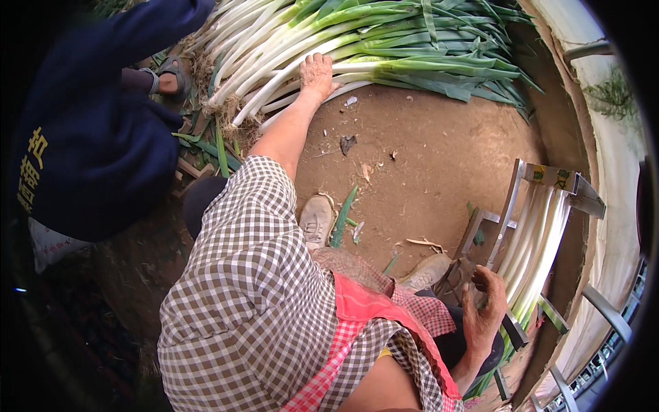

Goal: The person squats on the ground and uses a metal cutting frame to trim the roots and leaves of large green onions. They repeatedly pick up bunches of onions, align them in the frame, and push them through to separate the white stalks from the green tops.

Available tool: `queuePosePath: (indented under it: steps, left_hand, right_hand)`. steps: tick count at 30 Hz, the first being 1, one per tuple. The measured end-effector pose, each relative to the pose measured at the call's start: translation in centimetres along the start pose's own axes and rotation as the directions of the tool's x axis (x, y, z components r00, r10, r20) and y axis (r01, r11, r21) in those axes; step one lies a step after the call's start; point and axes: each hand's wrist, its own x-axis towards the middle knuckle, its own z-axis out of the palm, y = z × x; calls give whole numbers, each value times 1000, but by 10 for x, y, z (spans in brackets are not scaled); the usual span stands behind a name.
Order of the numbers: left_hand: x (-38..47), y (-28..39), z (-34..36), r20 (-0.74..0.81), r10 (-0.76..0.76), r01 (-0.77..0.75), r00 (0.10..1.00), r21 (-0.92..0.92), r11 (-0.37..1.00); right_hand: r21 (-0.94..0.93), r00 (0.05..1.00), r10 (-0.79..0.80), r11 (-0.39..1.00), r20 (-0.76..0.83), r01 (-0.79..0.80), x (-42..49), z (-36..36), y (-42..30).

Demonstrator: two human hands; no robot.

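My left hand (316,77) reaches to the near edge of a large heap of green onions (412,31). Its fingers curl over a white stalk (355,67) that comes out between fingers and thumb. The heap's roots point left and its green leaves right. My right hand (486,309) hangs by my knee, thumb and fingers apart, with nothing visible in it. Just right of it, several white stalks (535,242) lie in a bundle in a metal rack (507,211). The bundle's green ends run down past my right hand and are partly hidden.
A co-worker in a dark blue garment (103,149) is close on the left, a sandalled foot (175,77) near the roots. Leaf scraps (344,219) lie on the dirt floor (427,154) around my shoes (316,219). Pale sheeting (612,118) and metal tubes (607,311) border the right side.
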Motion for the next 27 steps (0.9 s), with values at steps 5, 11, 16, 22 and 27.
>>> queuePosePath:
  steps: [5,11,16,22,27]
  left_hand:
    - [-45,17,16,-126,16,-16,992,1,1000]
    - [-60,5,22,-214,147,-147,966,13,989]
    - [-24,-9,16,-283,-11,-25,959,-122,992]
    - [23,-31,10,-381,29,97,924,306,947]
    - [37,-50,-1,-30,-365,366,931,98,925]
  right_hand:
    - [-20,994,67,998,83,-66,-4,1,-2]
    - [-67,982,110,993,151,-101,-8,1,3]
    - [-70,980,138,989,146,-129,-9,0,5]
    - [-77,984,108,992,144,-98,-9,0,9]
    - [-114,976,126,988,178,-107,-9,-1,11]
